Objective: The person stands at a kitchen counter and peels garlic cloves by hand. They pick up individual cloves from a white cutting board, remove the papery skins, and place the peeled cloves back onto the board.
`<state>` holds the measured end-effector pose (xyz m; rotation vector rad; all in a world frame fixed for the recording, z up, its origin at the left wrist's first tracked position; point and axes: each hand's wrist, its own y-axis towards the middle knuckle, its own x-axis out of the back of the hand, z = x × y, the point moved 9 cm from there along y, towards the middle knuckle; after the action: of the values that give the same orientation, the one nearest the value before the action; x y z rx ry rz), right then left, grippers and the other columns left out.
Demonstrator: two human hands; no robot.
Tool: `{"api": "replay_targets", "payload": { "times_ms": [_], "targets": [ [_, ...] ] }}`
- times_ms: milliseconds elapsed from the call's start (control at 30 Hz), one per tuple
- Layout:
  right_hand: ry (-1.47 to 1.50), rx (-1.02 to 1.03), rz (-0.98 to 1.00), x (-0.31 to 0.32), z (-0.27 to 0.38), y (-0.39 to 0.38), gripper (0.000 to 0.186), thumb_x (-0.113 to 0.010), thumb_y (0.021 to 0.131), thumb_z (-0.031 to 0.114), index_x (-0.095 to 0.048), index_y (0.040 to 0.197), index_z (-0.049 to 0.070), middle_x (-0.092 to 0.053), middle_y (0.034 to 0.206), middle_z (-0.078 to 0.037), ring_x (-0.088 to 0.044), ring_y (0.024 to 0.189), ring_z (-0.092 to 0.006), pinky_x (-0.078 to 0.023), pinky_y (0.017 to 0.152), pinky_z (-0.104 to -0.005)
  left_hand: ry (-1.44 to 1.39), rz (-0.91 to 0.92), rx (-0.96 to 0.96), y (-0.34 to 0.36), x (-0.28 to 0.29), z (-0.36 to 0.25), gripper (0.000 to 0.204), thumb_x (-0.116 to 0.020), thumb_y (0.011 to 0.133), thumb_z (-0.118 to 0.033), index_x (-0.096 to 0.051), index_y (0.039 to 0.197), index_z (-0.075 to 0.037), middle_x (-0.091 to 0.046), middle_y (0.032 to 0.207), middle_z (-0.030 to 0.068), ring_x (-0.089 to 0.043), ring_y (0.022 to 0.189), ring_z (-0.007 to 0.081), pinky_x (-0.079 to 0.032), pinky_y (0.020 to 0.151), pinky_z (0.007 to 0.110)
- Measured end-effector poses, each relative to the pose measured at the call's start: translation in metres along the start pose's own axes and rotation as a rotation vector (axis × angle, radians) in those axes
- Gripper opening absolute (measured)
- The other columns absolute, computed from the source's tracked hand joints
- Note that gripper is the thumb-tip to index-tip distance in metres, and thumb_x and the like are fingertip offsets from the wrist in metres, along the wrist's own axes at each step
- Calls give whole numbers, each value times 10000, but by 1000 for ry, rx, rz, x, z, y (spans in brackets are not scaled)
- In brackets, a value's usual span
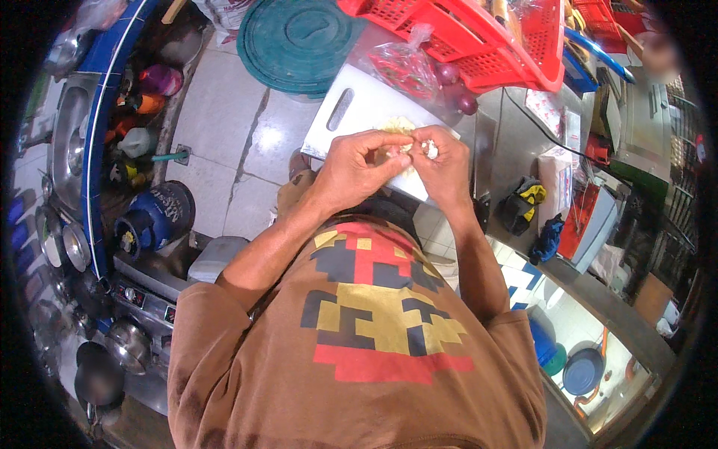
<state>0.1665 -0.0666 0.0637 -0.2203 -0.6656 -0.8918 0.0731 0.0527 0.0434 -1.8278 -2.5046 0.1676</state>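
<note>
Over a white cutting board with a handle slot, both my hands are raised close together, their fingertips meeting. My left hand is closed in a pinch, thumb against forefinger, on a small pale garlic clove, mostly hidden by the fingers. White, papery garlic shows between the curled fingers of my right hand. Behind the fingertips, a small pile of pale yellow pieces lies on the board, partly covered by my hands.
Beyond the board are a clear plastic bag of red chillies, red onions and a red plastic basket. A round green lid is at the far left. A blue gas cylinder stands on the left, a steel counter to the right.
</note>
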Motion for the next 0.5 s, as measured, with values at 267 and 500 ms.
{"api": "replay_targets", "payload": {
  "times_ms": [267, 500],
  "targets": [
    [298, -286, 59, -5, -19, -11, 43, -663, 843, 47, -659, 872, 15, -609, 731, -4, -538, 645, -64, -430, 553, -238, -25, -19, 21, 11, -1, 30, 203, -753, 872, -139, -749, 1055, -51, -642, 835, -22, -425, 623, 20, -351, 541, 207],
    [524, -512, 58, -3, -34, -18, 44, -610, 882, 42, -641, 874, 13, -549, 715, 56, -490, 616, -31, -389, 528, -202, 78, -53, 45, 7, 8, 25, 207, -740, 881, -145, -735, 1056, -34, -671, 867, -18, -475, 675, 8, -401, 582, 199]
  ]
}}
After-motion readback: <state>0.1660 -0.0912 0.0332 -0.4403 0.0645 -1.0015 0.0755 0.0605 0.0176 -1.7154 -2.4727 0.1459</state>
